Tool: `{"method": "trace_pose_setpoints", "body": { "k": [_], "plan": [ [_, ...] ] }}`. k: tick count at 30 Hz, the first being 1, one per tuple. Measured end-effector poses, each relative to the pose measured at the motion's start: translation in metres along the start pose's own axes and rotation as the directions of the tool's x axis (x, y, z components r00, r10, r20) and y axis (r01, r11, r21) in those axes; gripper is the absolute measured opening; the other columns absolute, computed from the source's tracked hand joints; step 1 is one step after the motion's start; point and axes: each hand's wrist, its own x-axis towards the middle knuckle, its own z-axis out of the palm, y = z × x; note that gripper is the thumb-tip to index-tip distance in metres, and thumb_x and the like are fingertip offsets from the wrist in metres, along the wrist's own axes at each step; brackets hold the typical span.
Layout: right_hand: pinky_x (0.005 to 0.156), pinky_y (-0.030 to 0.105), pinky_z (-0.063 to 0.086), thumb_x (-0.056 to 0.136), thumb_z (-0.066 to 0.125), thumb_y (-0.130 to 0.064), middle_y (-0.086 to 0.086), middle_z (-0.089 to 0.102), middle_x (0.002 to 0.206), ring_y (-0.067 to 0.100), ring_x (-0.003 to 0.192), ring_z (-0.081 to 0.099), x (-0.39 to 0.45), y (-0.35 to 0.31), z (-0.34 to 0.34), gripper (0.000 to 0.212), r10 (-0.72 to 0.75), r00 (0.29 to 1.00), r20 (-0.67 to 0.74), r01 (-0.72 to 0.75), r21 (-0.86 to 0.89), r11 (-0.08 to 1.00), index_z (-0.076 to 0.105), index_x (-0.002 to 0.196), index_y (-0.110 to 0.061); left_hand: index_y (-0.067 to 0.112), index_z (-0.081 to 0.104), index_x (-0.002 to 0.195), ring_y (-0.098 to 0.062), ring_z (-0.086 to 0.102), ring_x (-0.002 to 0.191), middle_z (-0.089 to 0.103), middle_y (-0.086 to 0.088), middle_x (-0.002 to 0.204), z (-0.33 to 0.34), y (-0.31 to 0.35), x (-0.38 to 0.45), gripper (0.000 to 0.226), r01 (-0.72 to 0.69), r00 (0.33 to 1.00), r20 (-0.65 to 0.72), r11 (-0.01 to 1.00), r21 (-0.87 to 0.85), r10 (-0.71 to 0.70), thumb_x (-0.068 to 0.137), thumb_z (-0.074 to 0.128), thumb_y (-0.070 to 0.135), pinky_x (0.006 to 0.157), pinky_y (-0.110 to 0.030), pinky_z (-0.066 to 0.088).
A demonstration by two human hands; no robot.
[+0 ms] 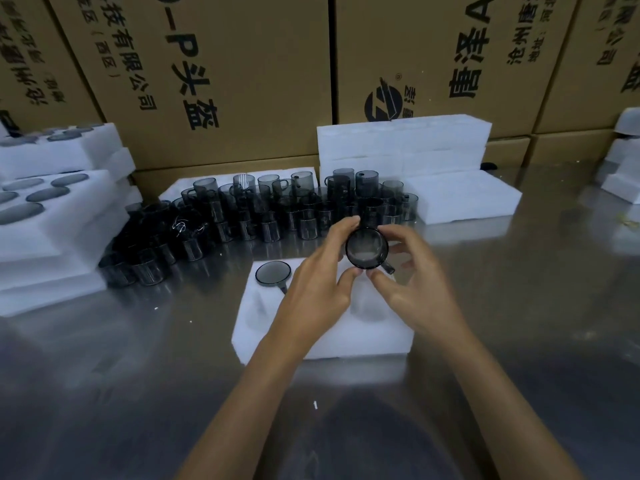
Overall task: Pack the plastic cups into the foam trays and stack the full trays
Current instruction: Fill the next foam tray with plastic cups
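At frame centre both hands, left hand (322,289) and right hand (412,289), held a grip pinching the smoky cup (367,248) over the foam tray (346,341); lowering it level, handle aligned, would likely seat it best.

Dim, soft-focus — glare on table (519,306), warped edges

A foam tray (277,327) lies on the table (138,375) nearest the person. One cup (273,274) sits in its far-left pocket. Above the tray's far-right part, the left hand (320,285) and right hand (412,289) hold a second cup (367,248) between them. Behind the tray stands a crowd of loose cups (263,209). Left of the tray are stacked filled trays (52,216); behind and right of it, stacked foam blocks (405,143). Cartons (242,64) stand behind everything.
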Motion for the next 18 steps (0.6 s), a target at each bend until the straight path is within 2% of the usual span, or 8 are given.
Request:
{"method": "trace_pose_setpoints", "body": {
  "k": [2, 4, 7, 11, 14, 17, 18],
  "plan": [
    [0.087, 0.006, 0.039, 0.081, 0.077, -0.017, -0.018, 0.061, 0.114, -0.006, 0.107, 0.054, -0.001, 0.004, 0.003, 0.051, 0.004, 1.0, -0.003, -0.004, -0.066, 0.998, 0.052, 0.123, -0.031, 0.048, 0.032, 0.142, -0.001, 0.053, 0.125, 0.051, 0.022, 0.14, 0.0, -0.004, -0.001, 0.071, 0.018, 1.0, 0.005, 1.0, 0.005, -0.018, 0.093, 0.063, 0.007, 0.1, -0.034, 0.05],
    [0.083, 0.011, 0.039, 0.079, 0.079, -0.025, -0.023, 0.06, 0.108, -0.003, 0.103, 0.054, -0.002, 0.007, 0.006, 0.05, 0.001, 1.0, -0.018, -0.004, -0.157, 0.988, 0.05, 0.117, -0.035, 0.049, 0.035, 0.142, -0.006, 0.06, 0.115, 0.054, 0.018, 0.138, 0.001, -0.006, -0.002, 0.069, 0.049, 0.998, 0.03, 0.999, 0.018, -0.049, 0.094, 0.06, 0.007, 0.092, -0.032, 0.052],
    [0.082, 0.017, 0.041, 0.077, 0.08, -0.027, -0.021, 0.061, 0.108, 0.002, 0.104, 0.055, -0.004, 0.01, 0.008, 0.05, -0.007, 0.999, -0.033, 0.001, -0.187, 0.982, 0.048, 0.114, -0.037, 0.046, 0.038, 0.141, -0.012, 0.063, 0.102, 0.057, 0.016, 0.136, 0.002, -0.007, -0.003, 0.067, 0.046, 0.998, 0.047, 0.999, 0.029, -0.048, 0.093, 0.059, 0.003, 0.077, -0.018, 0.045],
    [0.085, 0.022, 0.044, 0.077, 0.08, -0.029, -0.018, 0.061, 0.11, 0.004, 0.105, 0.056, -0.004, 0.011, 0.01, 0.05, -0.031, 0.998, -0.047, 0.022, -0.181, 0.983, 0.048, 0.115, -0.036, 0.037, 0.047, 0.138, -0.01, 0.063, 0.111, 0.054, 0.016, 0.14, 0.001, -0.008, -0.001, 0.065, 0.015, 1.0, 0.017, 1.0, -0.007, -0.015, 0.089, 0.062, -0.003, 0.081, -0.007, 0.042],
    [0.09, 0.027, 0.048, 0.08, 0.077, -0.032, -0.016, 0.062, 0.112, 0.006, 0.107, 0.056, -0.005, 0.01, 0.01, 0.048, -0.022, 0.998, -0.053, 0.013, -0.165, 0.986, 0.05, 0.12, -0.033, 0.039, 0.046, 0.139, -0.009, 0.064, 0.109, 0.058, 0.015, 0.135, 0.001, -0.009, -0.001, 0.066, 0.018, 1.0, 0.006, 0.999, -0.047, -0.018, 0.09, 0.062, -0.001, 0.087, -0.015, 0.049],
    [0.092, 0.023, 0.046, 0.084, 0.07, -0.037, -0.024, 0.059, 0.113, 0.001, 0.107, 0.054, -0.006, 0.008, 0.011, 0.048, -0.045, 0.996, -0.076, 0.033, -0.151, 0.988, 0.053, 0.128, -0.034, 0.042, 0.043, 0.142, -0.019, 0.068, 0.089, 0.063, 0.012, 0.125, 0.002, -0.012, -0.001, 0.063, 0.084, 0.996, -0.02, 0.993, -0.087, -0.086, 0.092, 0.065, 0.01, 0.084, -0.03, 0.055],
    [0.091, 0.021, 0.044, 0.085, 0.068, -0.039, -0.027, 0.057, 0.113, 0.0, 0.106, 0.053, -0.006, 0.008, 0.011, 0.049, -0.047, 0.996, -0.079, 0.035, -0.148, 0.988, 0.053, 0.131, -0.034, 0.04, 0.043, 0.143, -0.021, 0.066, 0.087, 0.065, 0.009, 0.122, 0.003, -0.013, -0.001, 0.062, 0.103, 0.994, -0.023, 0.991, -0.083, -0.105, 0.093, 0.066, 0.014, 0.083, -0.031, 0.054]
  ]
}}
